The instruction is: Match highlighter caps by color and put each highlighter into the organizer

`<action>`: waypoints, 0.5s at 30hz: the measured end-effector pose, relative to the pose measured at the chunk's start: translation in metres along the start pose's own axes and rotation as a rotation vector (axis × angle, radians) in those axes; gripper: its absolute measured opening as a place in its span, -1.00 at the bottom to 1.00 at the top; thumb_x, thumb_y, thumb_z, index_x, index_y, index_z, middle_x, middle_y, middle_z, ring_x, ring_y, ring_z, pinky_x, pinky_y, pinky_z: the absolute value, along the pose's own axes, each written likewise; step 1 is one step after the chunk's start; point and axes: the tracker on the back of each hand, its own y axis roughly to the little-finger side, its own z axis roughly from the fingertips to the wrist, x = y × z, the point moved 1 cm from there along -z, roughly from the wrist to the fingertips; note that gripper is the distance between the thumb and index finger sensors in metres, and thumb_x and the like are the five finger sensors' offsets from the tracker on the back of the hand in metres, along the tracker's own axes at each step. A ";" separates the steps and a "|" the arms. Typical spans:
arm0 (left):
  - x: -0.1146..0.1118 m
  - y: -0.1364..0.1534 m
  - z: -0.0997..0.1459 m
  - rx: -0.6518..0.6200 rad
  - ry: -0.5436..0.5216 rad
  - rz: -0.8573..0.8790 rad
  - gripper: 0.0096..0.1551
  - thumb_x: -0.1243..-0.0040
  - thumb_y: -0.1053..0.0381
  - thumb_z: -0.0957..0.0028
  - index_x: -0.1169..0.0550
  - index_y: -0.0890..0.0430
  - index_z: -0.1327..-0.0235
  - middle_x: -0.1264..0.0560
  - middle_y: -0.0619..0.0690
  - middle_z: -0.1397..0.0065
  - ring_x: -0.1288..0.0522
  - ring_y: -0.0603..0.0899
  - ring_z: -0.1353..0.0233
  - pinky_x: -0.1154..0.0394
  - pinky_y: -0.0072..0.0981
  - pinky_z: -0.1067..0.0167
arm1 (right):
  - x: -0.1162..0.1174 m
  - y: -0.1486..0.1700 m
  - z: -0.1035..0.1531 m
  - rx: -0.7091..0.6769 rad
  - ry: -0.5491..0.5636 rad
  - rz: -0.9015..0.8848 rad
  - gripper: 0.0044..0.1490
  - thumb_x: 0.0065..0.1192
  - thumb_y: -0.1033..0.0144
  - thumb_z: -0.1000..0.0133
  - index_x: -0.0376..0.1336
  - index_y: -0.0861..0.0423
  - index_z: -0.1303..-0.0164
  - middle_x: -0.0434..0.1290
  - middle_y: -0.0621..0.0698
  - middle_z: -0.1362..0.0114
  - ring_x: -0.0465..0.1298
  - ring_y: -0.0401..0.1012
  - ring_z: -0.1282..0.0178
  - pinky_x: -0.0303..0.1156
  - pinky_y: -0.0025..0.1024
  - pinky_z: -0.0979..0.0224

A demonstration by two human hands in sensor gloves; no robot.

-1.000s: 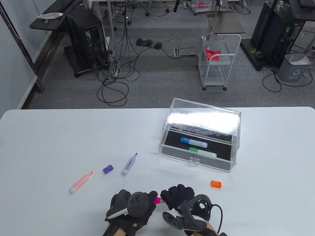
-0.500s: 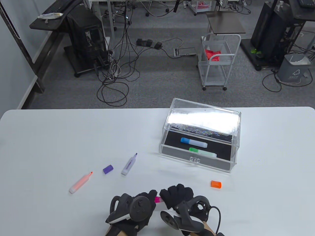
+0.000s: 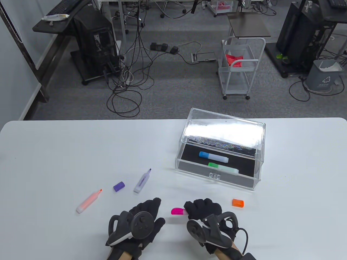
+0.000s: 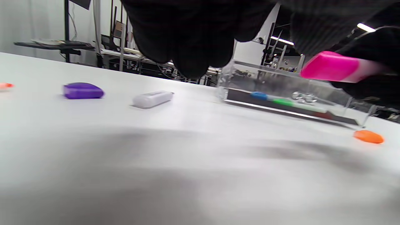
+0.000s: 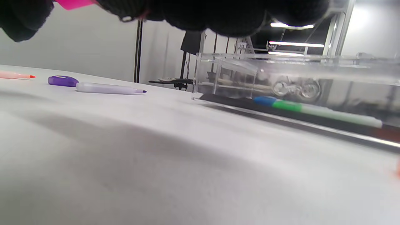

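White table [image 3: 67, 146], grey carpet, cables, cart; right hand [image 3: 203, 210] grips pink highlighter [image 3: 177, 211], left hand [image 3: 146, 214] slack

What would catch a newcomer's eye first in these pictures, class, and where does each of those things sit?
Probably the bright pink-capped highlighter gripped in the black-gloved right hand near the table's front edge, with the left hand open beside it. Next, the clear acrylic organizer box at centre right, holding a blue-capped highlighter and a green-capped highlighter. Left of the hands lie a loose purple cap and uncapped purple highlighter.
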 end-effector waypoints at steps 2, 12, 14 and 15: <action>-0.001 0.009 0.000 0.034 0.001 -0.030 -0.07 0.08 -0.34 -0.32 0.01 0.08 -0.79 -0.07 0.14 -0.78 -0.17 0.41 -0.79 -0.18 0.30 -0.63 | 0.000 0.006 -0.002 0.021 -0.034 -0.021 -0.35 0.11 0.12 -0.01 0.12 -0.08 -0.35 0.32 0.04 -0.33 0.38 -0.04 -0.20 0.33 0.07 -0.26; -0.007 0.032 -0.001 0.128 0.094 -0.059 0.01 0.12 -0.42 -0.30 0.16 0.03 -0.80 0.20 0.12 -0.83 0.15 0.42 -0.83 0.04 0.37 -0.63 | -0.044 0.070 -0.044 0.184 0.039 0.021 -0.34 0.10 0.11 -0.02 0.12 -0.07 -0.37 0.30 0.06 -0.35 0.36 -0.02 -0.22 0.31 0.10 -0.29; -0.006 0.035 0.001 0.145 0.093 -0.070 0.03 0.13 -0.43 -0.30 0.18 0.02 -0.79 0.23 0.12 -0.83 0.21 0.42 -0.83 0.08 0.38 -0.62 | -0.046 0.088 -0.054 0.241 0.034 0.004 -0.34 0.11 0.12 -0.02 0.12 -0.07 -0.37 0.29 0.06 -0.36 0.35 -0.01 -0.23 0.29 0.11 -0.30; -0.006 0.037 0.001 0.148 0.095 -0.072 0.04 0.14 -0.43 -0.30 0.20 0.02 -0.79 0.25 0.12 -0.83 0.21 0.42 -0.82 0.09 0.38 -0.62 | -0.046 0.096 -0.059 0.269 0.024 -0.001 -0.34 0.11 0.12 -0.02 0.12 -0.07 -0.37 0.29 0.07 -0.37 0.35 0.00 -0.24 0.29 0.11 -0.31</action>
